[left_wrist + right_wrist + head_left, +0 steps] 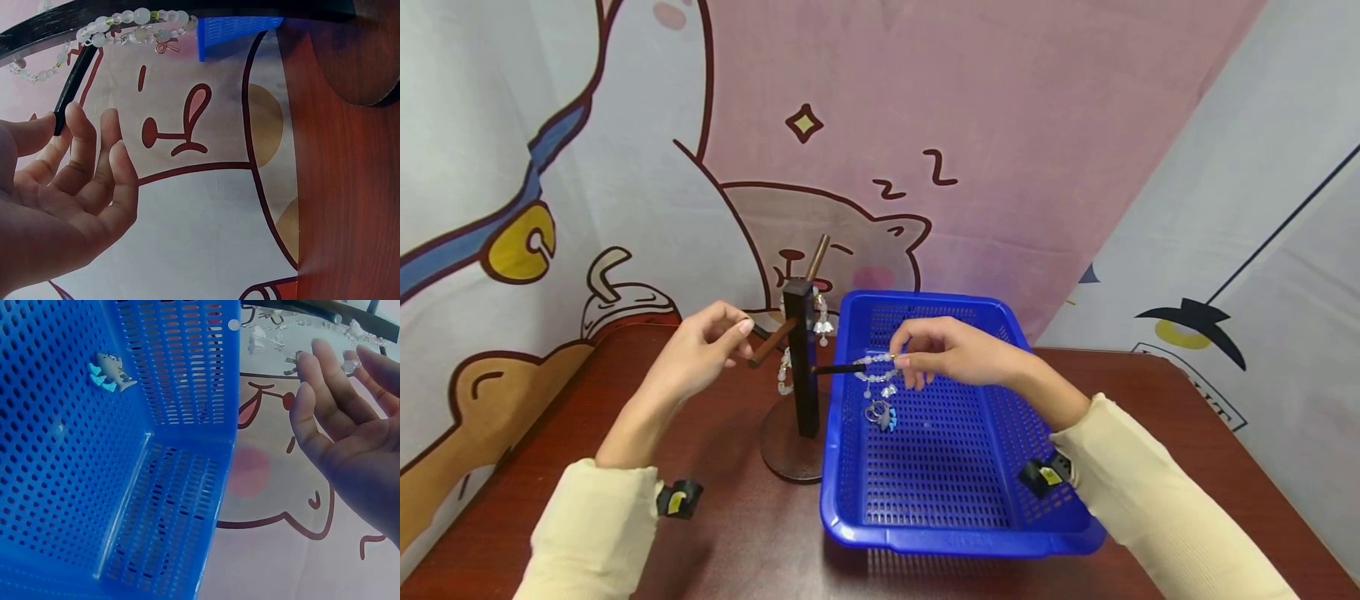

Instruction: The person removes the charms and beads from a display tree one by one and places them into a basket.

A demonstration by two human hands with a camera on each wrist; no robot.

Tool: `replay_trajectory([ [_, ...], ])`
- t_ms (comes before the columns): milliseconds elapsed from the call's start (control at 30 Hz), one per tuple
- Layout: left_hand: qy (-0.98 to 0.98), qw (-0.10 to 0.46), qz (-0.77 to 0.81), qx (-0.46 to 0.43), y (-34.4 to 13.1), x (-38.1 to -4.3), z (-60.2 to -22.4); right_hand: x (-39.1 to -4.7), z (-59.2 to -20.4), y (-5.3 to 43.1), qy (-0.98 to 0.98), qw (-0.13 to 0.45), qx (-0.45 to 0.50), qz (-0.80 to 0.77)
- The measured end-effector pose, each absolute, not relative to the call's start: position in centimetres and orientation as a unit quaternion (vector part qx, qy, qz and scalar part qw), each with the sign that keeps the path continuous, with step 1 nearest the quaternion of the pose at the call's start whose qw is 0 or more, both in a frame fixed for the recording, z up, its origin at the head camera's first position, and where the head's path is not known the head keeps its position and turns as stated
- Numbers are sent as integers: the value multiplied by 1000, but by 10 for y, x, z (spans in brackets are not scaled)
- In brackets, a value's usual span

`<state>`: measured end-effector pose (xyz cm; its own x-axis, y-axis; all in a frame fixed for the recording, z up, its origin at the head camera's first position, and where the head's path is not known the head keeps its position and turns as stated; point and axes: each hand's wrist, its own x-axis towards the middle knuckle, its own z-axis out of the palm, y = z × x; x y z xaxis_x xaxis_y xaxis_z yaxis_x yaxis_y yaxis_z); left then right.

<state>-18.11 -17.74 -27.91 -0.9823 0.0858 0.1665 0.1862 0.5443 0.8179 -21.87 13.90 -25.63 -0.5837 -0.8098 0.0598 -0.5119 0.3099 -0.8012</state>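
A dark wooden jewelry stand [805, 367] with several pegs stands on a round base. My left hand [703, 350] pinches the tip of its left black peg [72, 87] between thumb and finger. With thumb and fingertips, my right hand [955, 354] pinches a beaded bracelet [874, 359] of pale beads with dangling charms. The bracelet's loop overlaps the tip of the right peg [838, 368]. Other beaded bracelets, one with a white flower-shaped charm [823, 327], hang on the stand behind its post.
A blue perforated plastic basket [962, 542] is beside the stand, below my right hand. In it lies a keychain with a grey fish and light-blue pieces [112, 370]. Everything rests on a reddish-brown table [737, 533], with a cartoon-printed cloth [1000, 125] behind.
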Motion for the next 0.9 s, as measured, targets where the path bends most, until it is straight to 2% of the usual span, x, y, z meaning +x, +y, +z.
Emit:
replay_trajectory([
  [400, -877, 62, -471, -79, -176, -181, -279, -223, -266, 150, 804, 151, -379, -433],
  [900, -877, 57, -470, -77, -177, -181, -278, -237, -298, 166, 823, 158, -320, -442],
])
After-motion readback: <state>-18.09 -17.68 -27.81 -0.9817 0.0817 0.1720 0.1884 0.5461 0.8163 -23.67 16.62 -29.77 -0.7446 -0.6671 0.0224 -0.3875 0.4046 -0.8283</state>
